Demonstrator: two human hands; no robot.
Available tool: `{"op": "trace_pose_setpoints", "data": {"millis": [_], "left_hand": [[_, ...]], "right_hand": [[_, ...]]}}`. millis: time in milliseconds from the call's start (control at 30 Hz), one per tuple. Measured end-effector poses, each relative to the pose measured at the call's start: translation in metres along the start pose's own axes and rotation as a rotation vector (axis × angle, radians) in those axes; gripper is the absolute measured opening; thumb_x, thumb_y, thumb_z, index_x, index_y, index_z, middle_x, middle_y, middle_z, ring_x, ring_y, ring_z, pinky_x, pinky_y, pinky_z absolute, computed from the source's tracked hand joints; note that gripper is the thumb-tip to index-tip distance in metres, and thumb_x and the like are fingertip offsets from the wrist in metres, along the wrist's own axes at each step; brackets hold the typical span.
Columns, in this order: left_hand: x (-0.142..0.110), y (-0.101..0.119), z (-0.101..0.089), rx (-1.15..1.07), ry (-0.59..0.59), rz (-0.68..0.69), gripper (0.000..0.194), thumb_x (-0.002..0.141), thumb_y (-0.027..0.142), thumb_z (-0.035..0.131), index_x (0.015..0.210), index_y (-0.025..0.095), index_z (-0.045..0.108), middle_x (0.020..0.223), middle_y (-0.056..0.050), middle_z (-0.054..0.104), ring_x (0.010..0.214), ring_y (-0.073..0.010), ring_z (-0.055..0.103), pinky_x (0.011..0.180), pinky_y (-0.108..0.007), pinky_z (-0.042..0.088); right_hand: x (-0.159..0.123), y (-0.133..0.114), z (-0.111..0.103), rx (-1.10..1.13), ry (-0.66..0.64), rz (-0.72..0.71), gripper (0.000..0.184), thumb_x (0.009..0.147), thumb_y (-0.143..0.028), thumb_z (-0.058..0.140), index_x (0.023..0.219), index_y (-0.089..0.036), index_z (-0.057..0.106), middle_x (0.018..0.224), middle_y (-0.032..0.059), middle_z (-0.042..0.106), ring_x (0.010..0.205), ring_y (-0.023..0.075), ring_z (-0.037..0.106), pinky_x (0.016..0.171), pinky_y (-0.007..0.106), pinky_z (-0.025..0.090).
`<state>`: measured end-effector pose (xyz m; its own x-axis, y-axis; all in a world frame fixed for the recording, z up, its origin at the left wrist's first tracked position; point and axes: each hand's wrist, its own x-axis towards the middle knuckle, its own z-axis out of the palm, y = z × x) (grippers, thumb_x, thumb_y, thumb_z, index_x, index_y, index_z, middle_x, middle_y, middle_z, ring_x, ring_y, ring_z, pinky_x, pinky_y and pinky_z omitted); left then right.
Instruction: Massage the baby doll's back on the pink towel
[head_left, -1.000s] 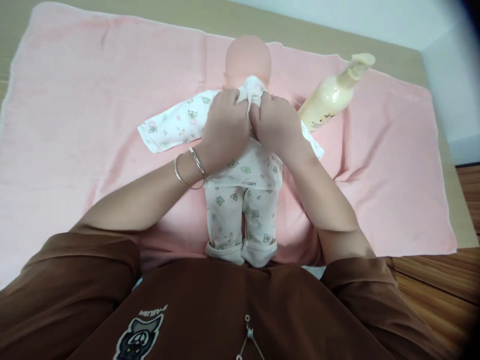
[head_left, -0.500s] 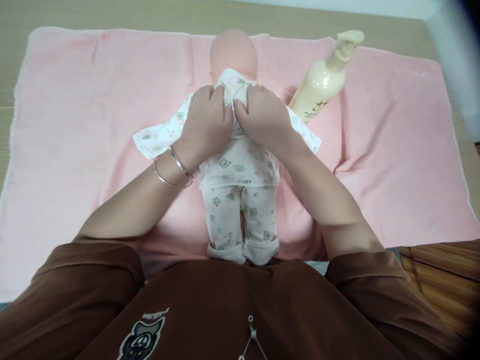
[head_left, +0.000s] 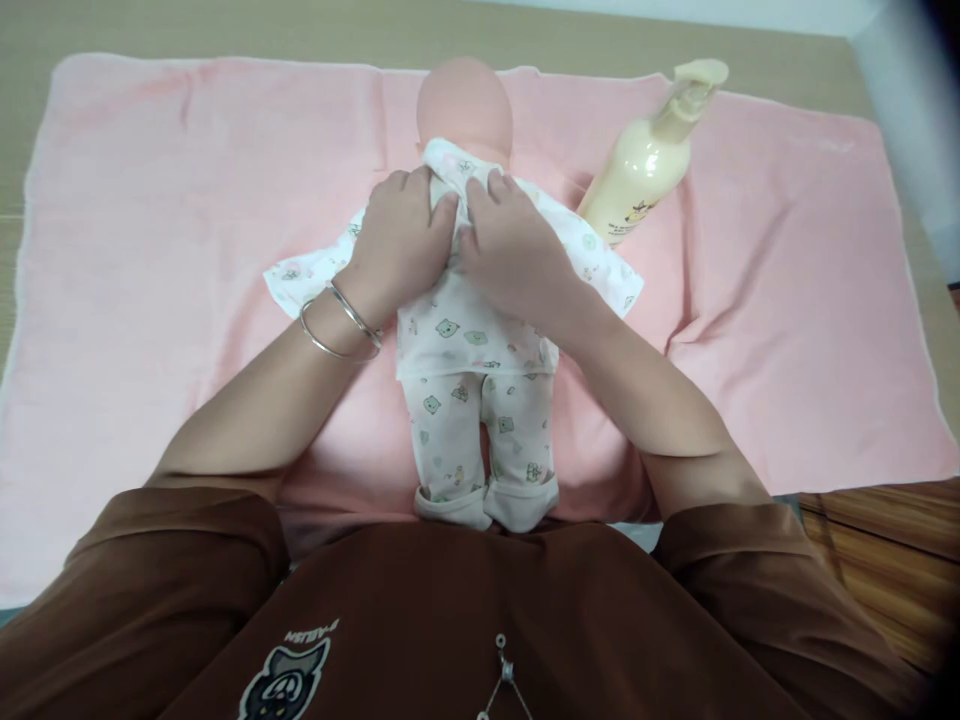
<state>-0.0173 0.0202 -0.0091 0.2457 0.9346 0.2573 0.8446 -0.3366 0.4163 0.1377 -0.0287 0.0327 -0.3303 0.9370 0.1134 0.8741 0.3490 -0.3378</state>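
Note:
A baby doll (head_left: 465,105) lies on a pink blanket, its bald head away from me. It wears a white printed baby shirt (head_left: 465,335) and matching trousers (head_left: 517,430) with folded cuffs. Both shirt sleeves spread out to the sides. My left hand (head_left: 405,235), with bangles on the wrist, is closed on the shirt's upper left front near the neck. Beside it, my right hand (head_left: 517,245) has its fingers curled on the cloth at the upper chest. The shirt's collar is bunched up over the doll's lower face. My hands hide most of the chest.
The pink blanket (head_left: 150,200) covers much of the light wooden table (head_left: 300,35). A cream pump bottle (head_left: 645,165) lies tilted on it, right of the doll and near the right sleeve. Wooden flooring (head_left: 885,530) shows at the lower right.
My left hand has shifted slightly left, and my right hand's fingers have moved left over the shirt. The collar cloth has slid left, and more of the shirt's right shoulder shows.

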Motion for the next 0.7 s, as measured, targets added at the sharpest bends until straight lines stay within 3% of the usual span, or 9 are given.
{"op": "trace_pose_setpoints", "data": {"millis": [100,200,333,500,600,700], "left_hand": [[-0.019,0.020,-0.009,0.172,0.018,0.125,0.015,0.100,0.019,0.044,0.107,0.022,0.057,0.107,-0.016,0.058,0.109,-0.0378,0.054,0.097,-0.052,0.044],[-0.026,0.027,-0.015,0.155,0.003,0.154,0.016,0.099,0.026,0.046,0.109,0.024,0.058,0.111,-0.017,0.057,0.112,-0.0412,0.054,0.100,-0.054,0.043],[-0.010,0.009,-0.007,0.038,-0.054,0.040,0.020,0.101,0.038,0.044,0.102,0.026,0.059,0.104,-0.015,0.061,0.106,-0.0394,0.057,0.096,-0.054,0.044],[0.009,-0.010,0.004,-0.072,-0.075,-0.088,0.050,0.103,0.059,0.027,0.107,0.026,0.065,0.109,-0.013,0.066,0.104,-0.0333,0.058,0.092,-0.050,0.042],[0.008,-0.010,0.009,-0.059,-0.035,-0.120,0.061,0.100,0.067,0.024,0.115,0.025,0.066,0.114,-0.013,0.067,0.111,-0.0339,0.057,0.096,-0.050,0.039],[0.006,-0.007,0.013,-0.049,0.021,-0.157,0.065,0.098,0.071,0.024,0.121,0.026,0.065,0.116,-0.012,0.067,0.117,-0.0359,0.055,0.100,-0.051,0.037]], "right_hand": [[0.018,0.021,0.003,-0.096,0.003,0.025,0.037,0.107,-0.020,0.025,0.115,-0.022,0.062,0.119,0.0160,0.066,0.117,0.0362,0.059,0.109,0.057,0.048],[0.026,0.034,0.005,-0.236,0.011,0.014,0.041,0.109,-0.020,0.022,0.114,-0.017,0.062,0.118,0.0168,0.066,0.112,0.0361,0.060,0.104,0.056,0.050],[0.011,0.017,0.002,-0.268,0.023,0.048,0.041,0.112,-0.033,0.030,0.127,-0.005,0.057,0.126,0.0225,0.063,0.119,0.0375,0.058,0.107,0.053,0.048],[-0.014,-0.013,0.004,-0.381,0.038,0.052,0.032,0.107,-0.018,0.036,0.125,-0.002,0.057,0.114,0.0236,0.064,0.112,0.0373,0.061,0.095,0.048,0.053],[-0.008,-0.007,0.008,-0.373,0.052,0.000,0.031,0.105,-0.014,0.033,0.113,-0.007,0.062,0.109,0.0199,0.065,0.109,0.0354,0.062,0.098,0.048,0.052],[0.011,0.013,0.009,-0.252,0.078,0.040,0.032,0.110,-0.026,0.034,0.110,-0.010,0.062,0.109,0.0169,0.065,0.113,0.0341,0.062,0.106,0.049,0.050]]}}
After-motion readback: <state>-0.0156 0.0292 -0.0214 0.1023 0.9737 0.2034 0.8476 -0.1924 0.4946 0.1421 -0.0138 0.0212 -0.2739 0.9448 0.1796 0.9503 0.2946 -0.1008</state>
